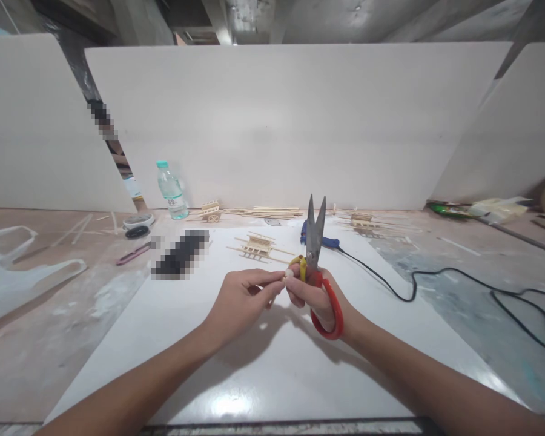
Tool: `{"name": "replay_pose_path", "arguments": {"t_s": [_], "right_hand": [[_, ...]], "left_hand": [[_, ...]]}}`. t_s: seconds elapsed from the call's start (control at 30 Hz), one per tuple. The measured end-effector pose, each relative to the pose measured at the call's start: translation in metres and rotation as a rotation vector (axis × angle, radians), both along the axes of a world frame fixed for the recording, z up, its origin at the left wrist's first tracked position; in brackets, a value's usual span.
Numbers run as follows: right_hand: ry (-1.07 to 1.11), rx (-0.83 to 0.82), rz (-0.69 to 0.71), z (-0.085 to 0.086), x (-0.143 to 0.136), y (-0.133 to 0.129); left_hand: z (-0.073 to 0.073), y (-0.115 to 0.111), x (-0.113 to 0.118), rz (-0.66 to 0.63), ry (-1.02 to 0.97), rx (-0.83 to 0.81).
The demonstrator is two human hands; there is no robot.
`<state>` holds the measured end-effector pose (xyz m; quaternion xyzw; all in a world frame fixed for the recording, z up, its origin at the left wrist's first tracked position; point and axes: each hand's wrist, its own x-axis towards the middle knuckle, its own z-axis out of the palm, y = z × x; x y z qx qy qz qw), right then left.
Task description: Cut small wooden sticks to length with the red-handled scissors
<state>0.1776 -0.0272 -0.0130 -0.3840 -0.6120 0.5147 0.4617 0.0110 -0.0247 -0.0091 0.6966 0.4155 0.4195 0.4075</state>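
Scissors (315,239) with a red and a yellow handle are hooked on my right hand (313,295), their blades up and slightly apart. My left hand (243,300) is closed in a pinch, its fingertips meeting those of my right hand over the white sheet. A tiny pale piece (289,274) shows where the fingertips meet; its kind is too small to tell. Just beyond my hands lies a small wooden model cart (257,245) made of thin sticks. Behind the scissors rests a blue glue gun (329,242), partly hidden by the blades.
A white sheet (177,363) covers the table's middle. At the back are a water bottle (172,192), thin wooden sticks (263,212) and more wooden models (209,210). A pink cutter (134,253) and a plastic bag (22,272) lie left. A black cord (409,298) trails right.
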Motion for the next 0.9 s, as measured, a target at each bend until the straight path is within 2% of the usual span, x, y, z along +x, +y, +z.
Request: {"name": "replay_pose_path", "arguments": {"t_s": [0.27, 0.63, 0.9], "right_hand": [[0.007, -0.022, 0.022, -0.004, 0.001, 0.001], [0.001, -0.029, 0.066, -0.008, 0.001, 0.003], [-0.061, -0.071, 0.139, -0.006, 0.004, 0.003]], "left_hand": [[0.008, 0.005, -0.003, -0.109, -0.105, -0.146], [0.002, 0.010, -0.005, -0.247, -0.202, -0.274], [0.000, 0.013, -0.012, -0.294, -0.275, -0.366]]}}
